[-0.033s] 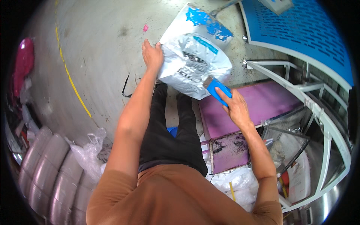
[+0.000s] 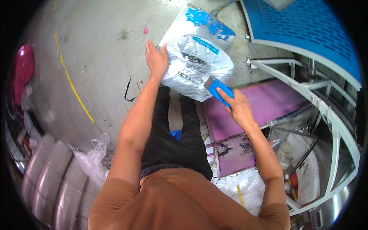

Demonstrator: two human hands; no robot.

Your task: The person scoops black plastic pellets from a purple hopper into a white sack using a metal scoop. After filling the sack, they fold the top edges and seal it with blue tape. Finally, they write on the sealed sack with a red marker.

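The right hand (image 2: 238, 108) was closed around the blue handle of a scraper (image 2: 221, 91), pinching it between thumb and fingers. From that grip the tool pointed up and to the left, its flat grey blade (image 2: 209, 82) lying over the lower right part of a silvery-white plastic bag (image 2: 218, 63). Whether the blade touched the bag could not be told. The bag, crumpled and shiny, thus lay ahead and to the left of the right hand, between it and the left hand (image 2: 156, 60). That hand was at the bag's left edge, its thumb and visible fingers spread apart and pointing away from the body; I could not tell whether hidden fingers gripped the edge. Beyond the bag, partly covered by it, was a white board (image 2: 174, 28) with ragged blue patches (image 2: 209, 25). Just right of the bag lay a purple panel (image 2: 249, 107), with a white metal frame (image 2: 335, 126) and a blue slotted panel (image 2: 303, 34) farther right. On the floor to the left, a thin black strap (image 2: 127, 92) lay near the left forearm.
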